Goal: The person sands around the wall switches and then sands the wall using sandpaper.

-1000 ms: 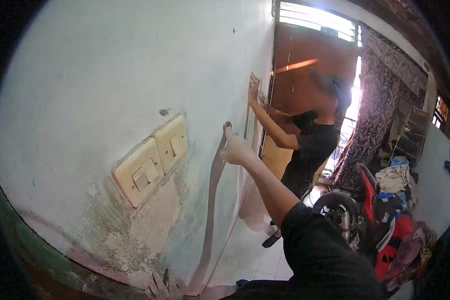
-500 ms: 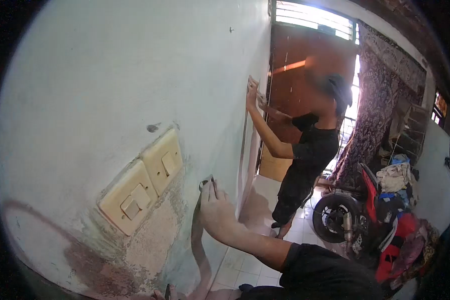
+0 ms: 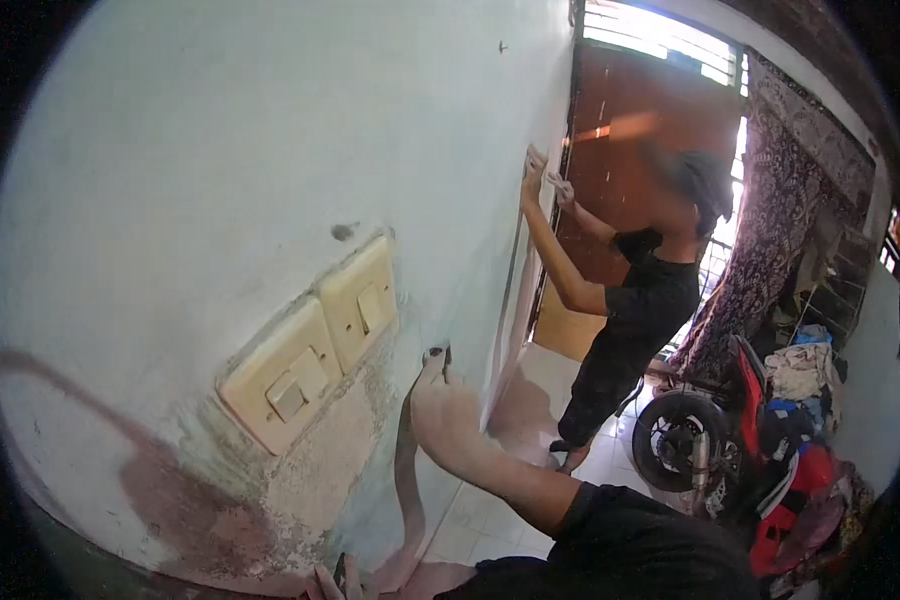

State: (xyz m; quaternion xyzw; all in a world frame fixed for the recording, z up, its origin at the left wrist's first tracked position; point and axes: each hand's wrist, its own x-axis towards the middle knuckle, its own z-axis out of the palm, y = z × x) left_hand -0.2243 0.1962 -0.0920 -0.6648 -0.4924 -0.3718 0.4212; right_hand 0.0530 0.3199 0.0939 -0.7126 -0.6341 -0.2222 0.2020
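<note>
My right hand (image 3: 446, 410), pale with dust, presses its fingertips to the pale green wall (image 3: 220, 180). Pinched in those fingers is a small dark piece (image 3: 435, 354), which looks like folded sandpaper; most of it is hidden. Down at the bottom edge, only some fingers of my left hand (image 3: 338, 582) show, against the lower wall. A thin dark piece (image 3: 341, 568) sticks up between them, too small to name. Left of my right hand are two cream switch plates (image 3: 280, 385), with rough, bare plaster (image 3: 330, 465) below them.
Farther along the wall, another person (image 3: 645, 300) in dark clothes holds both hands against it. Behind stand a brown door (image 3: 630, 120) and a patterned curtain (image 3: 785, 200). A motorcycle (image 3: 685, 440) and piled clothes (image 3: 805, 370) are at the right, on white floor tiles (image 3: 480, 520).
The view has shifted, so the switches and the other person sit farther right. My right hand has moved slightly closer to the switches along the wall. More of my left hand's fingers show.
</note>
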